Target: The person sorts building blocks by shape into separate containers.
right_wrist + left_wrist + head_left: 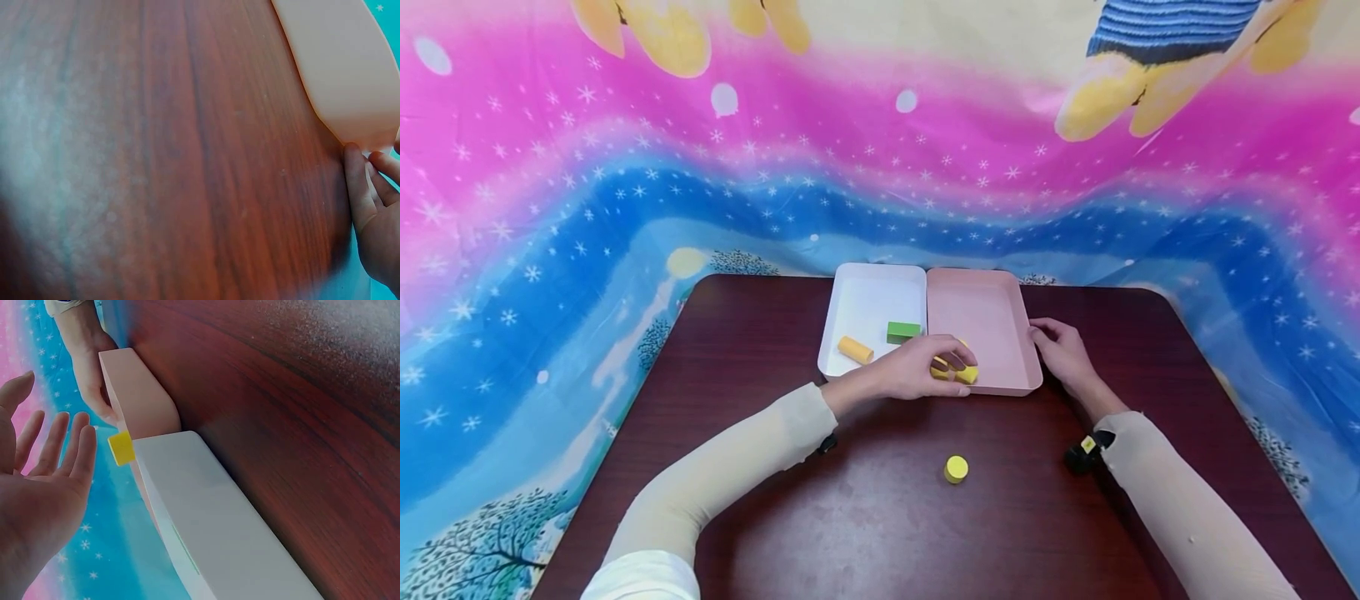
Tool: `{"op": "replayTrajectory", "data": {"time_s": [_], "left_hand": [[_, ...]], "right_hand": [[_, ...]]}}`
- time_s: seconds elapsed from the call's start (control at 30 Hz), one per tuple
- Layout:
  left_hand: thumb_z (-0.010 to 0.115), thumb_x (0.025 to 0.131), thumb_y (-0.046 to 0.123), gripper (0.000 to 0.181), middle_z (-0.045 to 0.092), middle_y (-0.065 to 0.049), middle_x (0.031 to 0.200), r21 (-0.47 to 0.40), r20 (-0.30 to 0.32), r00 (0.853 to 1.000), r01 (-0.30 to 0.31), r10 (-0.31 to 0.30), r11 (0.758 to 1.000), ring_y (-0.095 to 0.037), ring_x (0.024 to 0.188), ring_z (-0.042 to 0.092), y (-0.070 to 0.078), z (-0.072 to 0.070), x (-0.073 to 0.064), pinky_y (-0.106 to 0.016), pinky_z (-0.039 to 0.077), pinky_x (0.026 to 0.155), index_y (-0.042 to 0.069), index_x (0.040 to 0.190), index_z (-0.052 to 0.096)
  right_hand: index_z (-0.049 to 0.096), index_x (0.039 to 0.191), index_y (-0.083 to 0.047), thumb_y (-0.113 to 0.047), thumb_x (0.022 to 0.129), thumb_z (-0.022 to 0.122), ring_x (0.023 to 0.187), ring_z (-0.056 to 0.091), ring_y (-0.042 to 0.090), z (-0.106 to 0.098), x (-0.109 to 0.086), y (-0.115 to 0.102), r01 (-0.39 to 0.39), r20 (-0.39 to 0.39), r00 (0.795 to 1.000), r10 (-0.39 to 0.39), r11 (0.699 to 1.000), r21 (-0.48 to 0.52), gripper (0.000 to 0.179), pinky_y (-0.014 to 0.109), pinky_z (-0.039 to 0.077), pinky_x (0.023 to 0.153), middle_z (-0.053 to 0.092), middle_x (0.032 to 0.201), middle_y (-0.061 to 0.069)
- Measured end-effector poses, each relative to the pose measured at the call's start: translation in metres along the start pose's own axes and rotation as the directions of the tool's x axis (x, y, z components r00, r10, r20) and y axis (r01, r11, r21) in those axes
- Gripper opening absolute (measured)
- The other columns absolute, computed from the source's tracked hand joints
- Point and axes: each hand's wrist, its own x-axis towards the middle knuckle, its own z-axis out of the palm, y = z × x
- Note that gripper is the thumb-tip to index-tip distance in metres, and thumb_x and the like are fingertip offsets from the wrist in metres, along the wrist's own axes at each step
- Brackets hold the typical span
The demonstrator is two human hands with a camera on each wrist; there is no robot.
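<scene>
My left hand [922, 367] hovers over the front left part of the pink tray [981, 308], fingers loosely bent and apart with nothing between them. Just under those fingers are yellow blocks [967, 375], partly hidden by the hand. In the left wrist view one yellow block [122, 448] shows above the tray rim, apart from the fingertips. My right hand [1066, 354] touches the outside of the pink tray's right wall with thumb and fingertips. In the right wrist view the thumb [355, 178] lies at the tray's lower edge.
A white tray [872, 287] stands against the pink one's left side, holding an orange cylinder [855, 350] and a green block [903, 332]. A short yellow cylinder [956, 469] stands on the dark wooden table [850, 517] in front of the trays. A printed cloth [850, 192] hangs behind.
</scene>
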Motion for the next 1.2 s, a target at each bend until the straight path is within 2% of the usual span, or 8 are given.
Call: {"op": "replayTrajectory", "data": {"time_s": [0.2,0.33,0.4,0.53,0.63,0.83,0.93,1.2], "left_hand": [[0.084,0.094,0.022,0.047,0.067,-0.014,0.131,-0.072,0.037,0.999,0.007,-0.004,0.997,-0.032,0.123,0.067,-0.002,0.005,-0.004,-0.042,0.059,0.102,0.003,0.132,0.065],[0.084,0.093,0.018,0.044,0.067,-0.015,0.130,-0.112,0.053,0.998,-0.015,0.021,0.994,-0.037,0.123,0.066,-0.003,0.010,-0.006,-0.047,0.058,0.102,0.003,0.130,0.065],[0.084,0.093,0.018,0.043,0.067,-0.015,0.130,-0.105,0.062,0.997,-0.028,0.035,0.994,-0.038,0.122,0.066,-0.003,0.012,-0.008,-0.048,0.057,0.103,0.005,0.129,0.066],[0.084,0.093,0.024,0.045,0.068,-0.013,0.131,-0.059,0.089,0.996,-0.020,0.026,0.998,-0.029,0.123,0.067,-0.005,0.014,-0.011,-0.035,0.056,0.104,0.010,0.131,0.066],[0.084,0.093,0.027,0.046,0.069,-0.012,0.132,-0.044,0.109,0.994,-0.011,0.016,0.999,-0.026,0.123,0.067,-0.007,0.017,-0.012,-0.030,0.056,0.103,0.012,0.132,0.066],[0.084,0.093,0.027,0.047,0.068,-0.012,0.133,-0.051,0.148,0.988,-0.030,0.037,0.998,-0.027,0.122,0.068,-0.007,0.021,-0.016,-0.034,0.057,0.103,0.009,0.133,0.066],[0.084,0.093,0.028,0.049,0.068,-0.009,0.134,-0.030,0.166,0.985,-0.030,0.034,0.999,-0.020,0.122,0.067,-0.007,0.023,-0.019,-0.029,0.057,0.102,0.009,0.134,0.066],[0.084,0.093,0.028,0.050,0.068,-0.004,0.133,-0.007,0.198,0.980,-0.007,0.008,1.000,-0.014,0.121,0.066,-0.010,0.028,-0.028,-0.024,0.055,0.101,0.009,0.136,0.066]], "right_hand": [[0.060,0.146,0.001,-0.033,0.113,0.050,0.125,0.056,0.034,0.000,0.001,0.001,0.007,-0.002,1.000,-0.007,1.000,0.006,0.048,0.026,0.047,0.091,0.061,0.142,0.023],[0.060,0.146,0.001,-0.034,0.113,0.050,0.125,0.056,0.034,0.000,0.000,0.001,0.007,-0.001,1.000,-0.007,1.000,0.005,0.049,0.026,0.047,0.091,0.060,0.142,0.024],[0.059,0.147,0.001,-0.035,0.113,0.050,0.124,0.057,0.034,0.000,0.000,0.000,0.005,-0.001,1.000,-0.005,1.000,0.004,0.050,0.026,0.047,0.091,0.061,0.142,0.024],[0.059,0.147,0.001,-0.035,0.113,0.049,0.122,0.058,0.034,0.000,-0.001,-0.001,0.002,0.000,1.000,-0.002,1.000,0.001,0.050,0.026,0.048,0.090,0.061,0.142,0.024],[0.059,0.147,0.001,-0.035,0.113,0.049,0.122,0.058,0.035,0.000,-0.001,-0.001,0.002,0.001,1.000,-0.002,1.000,0.000,0.050,0.027,0.048,0.090,0.061,0.141,0.024],[0.059,0.147,0.000,-0.034,0.113,0.050,0.120,0.058,0.034,0.000,-0.001,-0.001,-0.002,-0.002,1.000,0.002,1.000,-0.001,0.049,0.027,0.048,0.090,0.061,0.141,0.024],[0.059,0.148,0.000,-0.035,0.113,0.049,0.119,0.059,0.033,0.000,-0.001,-0.001,-0.006,0.001,1.000,0.006,1.000,0.001,0.050,0.027,0.049,0.089,0.061,0.141,0.024],[0.059,0.148,0.000,-0.036,0.113,0.049,0.118,0.059,0.033,0.000,-0.003,-0.003,-0.009,0.004,1.000,0.009,1.000,0.004,0.051,0.027,0.048,0.089,0.061,0.141,0.024]]}}
